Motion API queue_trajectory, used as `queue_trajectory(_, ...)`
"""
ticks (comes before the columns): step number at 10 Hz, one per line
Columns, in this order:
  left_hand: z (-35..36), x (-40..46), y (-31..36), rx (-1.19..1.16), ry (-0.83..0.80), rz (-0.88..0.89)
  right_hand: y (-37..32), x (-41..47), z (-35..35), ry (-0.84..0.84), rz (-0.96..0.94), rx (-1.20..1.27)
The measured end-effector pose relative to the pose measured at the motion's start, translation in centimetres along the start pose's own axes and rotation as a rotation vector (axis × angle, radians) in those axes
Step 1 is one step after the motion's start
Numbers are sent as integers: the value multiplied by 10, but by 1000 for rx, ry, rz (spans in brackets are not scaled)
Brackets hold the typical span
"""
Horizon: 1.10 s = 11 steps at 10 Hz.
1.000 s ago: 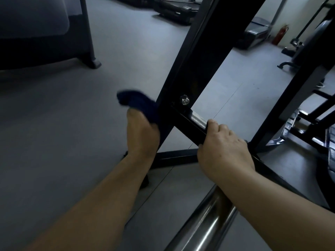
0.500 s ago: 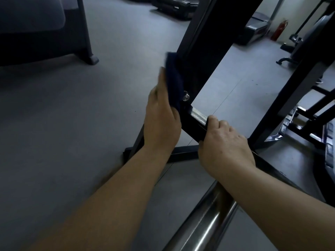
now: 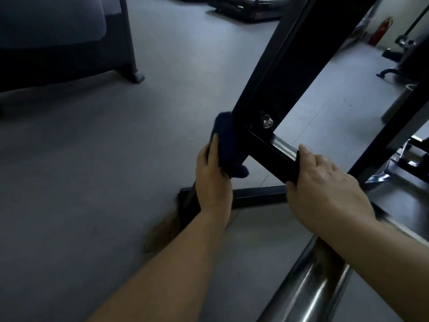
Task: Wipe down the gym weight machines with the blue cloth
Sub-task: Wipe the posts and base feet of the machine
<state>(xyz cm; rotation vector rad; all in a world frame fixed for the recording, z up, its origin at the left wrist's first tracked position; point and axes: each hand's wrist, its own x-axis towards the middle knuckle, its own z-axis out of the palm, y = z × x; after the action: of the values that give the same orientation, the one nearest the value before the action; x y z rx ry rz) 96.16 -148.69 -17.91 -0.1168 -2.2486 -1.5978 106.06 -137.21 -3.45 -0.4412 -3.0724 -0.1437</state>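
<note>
Head view: looking down along both bare forearms at the lower frame of a black weight machine, in dim light.
Left hand grip: the left hand (image 3: 213, 180) holds the blue cloth (image 3: 226, 145), fingers laid nearly straight along its outer face and pressing it against the left edge of the slanted black post (image 3: 287, 66); the thumb is hidden behind the cloth.
Right hand grip: the right hand (image 3: 325, 184) is wrapped over the black crossbar (image 3: 267, 149), fingers curled over the top and thumb under the near side.
Cloth position: bunched, dark blue, against the post just left of the silver bolt (image 3: 267, 122), at the joint where the crossbar meets the post.
Surface: grey floor (image 3: 116, 159), with the frame's black base bar (image 3: 255, 194) lying flat on it behind the hands.
Room: a chrome tube (image 3: 313, 287) runs out at lower right; a padded bench (image 3: 46, 22) stands upper left, a treadmill (image 3: 241, 5) far back, a red fire extinguisher (image 3: 380, 31) by the far wall.
Arm pose: left forearm reaches up from bottom centre, wrist straight; right forearm comes in from the right edge, back of the hand facing up.
</note>
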Motion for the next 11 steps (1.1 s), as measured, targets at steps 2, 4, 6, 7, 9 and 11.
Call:
queue_trajectory(2,-9,-4,-59,235,-123,-294,1,3,4,-10,10,-28)
queue_trajectory(4,-9,-12,-87,246,-208,-267,-1,3,4,0,19,-50)
queue_trajectory(6,-10,-16,-83,253,-117,-342,-3,2,1,-15,37,-53)
queue_trajectory(7,-10,-28,-86,238,-138,-323,-4,2,0,-15,39,-47)
queue_trajectory(9,-10,-43,-76,16,-5,-702,-4,1,-1,-13,26,-23)
queue_trajectory(11,27,-11,-33,-491,216,-1163,-3,2,1,12,14,-25)
